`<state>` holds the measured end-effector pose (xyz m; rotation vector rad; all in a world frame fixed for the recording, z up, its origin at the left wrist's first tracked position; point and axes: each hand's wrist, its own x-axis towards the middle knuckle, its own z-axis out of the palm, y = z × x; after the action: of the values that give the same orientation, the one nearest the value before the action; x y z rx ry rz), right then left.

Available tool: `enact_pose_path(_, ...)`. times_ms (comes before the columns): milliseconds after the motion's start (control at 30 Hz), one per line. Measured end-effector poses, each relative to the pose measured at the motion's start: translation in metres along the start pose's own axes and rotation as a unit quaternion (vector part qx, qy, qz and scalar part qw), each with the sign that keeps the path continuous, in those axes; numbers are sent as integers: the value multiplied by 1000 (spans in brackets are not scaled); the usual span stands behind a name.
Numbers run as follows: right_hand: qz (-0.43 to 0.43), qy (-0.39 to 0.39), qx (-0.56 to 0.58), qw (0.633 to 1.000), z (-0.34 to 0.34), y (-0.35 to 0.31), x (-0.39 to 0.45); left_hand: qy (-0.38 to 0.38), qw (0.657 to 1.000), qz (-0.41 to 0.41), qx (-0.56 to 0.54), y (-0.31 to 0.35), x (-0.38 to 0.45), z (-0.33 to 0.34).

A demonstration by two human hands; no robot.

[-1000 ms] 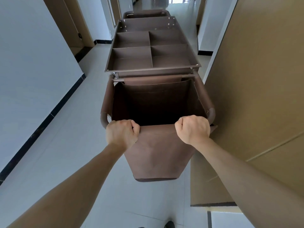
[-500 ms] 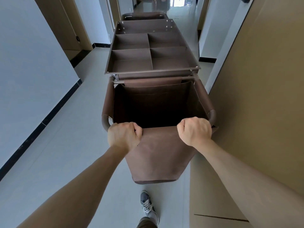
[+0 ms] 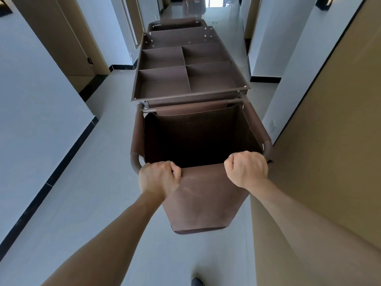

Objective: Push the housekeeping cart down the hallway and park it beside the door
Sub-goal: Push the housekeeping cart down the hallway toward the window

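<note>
My left hand and my right hand are both curled tight round the near handle bar of the housekeeping cart, knuckles up, one toward each end of the bar, with bare fabric-covered bar between them.

The cart is brown all over and stands lengthwise in the hallway ahead of me, its right side close along the tan door on my right, though I cannot tell whether they touch. Nearest me hangs one open linen bag of brown cloth, slung from the rounded tube frame; its inside is dark, and its front panel tapers down toward the pale floor. Beyond the bag sits one flat top tray with a low rim, split by dividers into four square compartments and one long strip at the far end, five in all, each showing only its brown bottom. Past the tray I can make out one more rounded frame at the cart's far end.

The left wall is pale with a black skirting line. The toe of one dark shoe shows at the bottom edge.
</note>
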<state>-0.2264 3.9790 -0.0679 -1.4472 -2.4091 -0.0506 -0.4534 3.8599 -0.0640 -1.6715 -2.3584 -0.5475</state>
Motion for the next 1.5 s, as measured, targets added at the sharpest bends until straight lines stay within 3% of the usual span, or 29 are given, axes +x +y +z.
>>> enact_pose_path(300,15,12,15,1000,42,-25,104,-27,1000,-3,2,-47,104,35)
enact_pose_path(1033,3,82,28,996,143,-82,385,51,998,32,4,-165,386,132)
enact_pose_path(1200,8,78,28,997,166,-90,449,36,999,31,2,-189,451,155)
enact_pose_path(1500,36,60,5,998,200,-108,555,74,994,77,-2,-232,559,198)
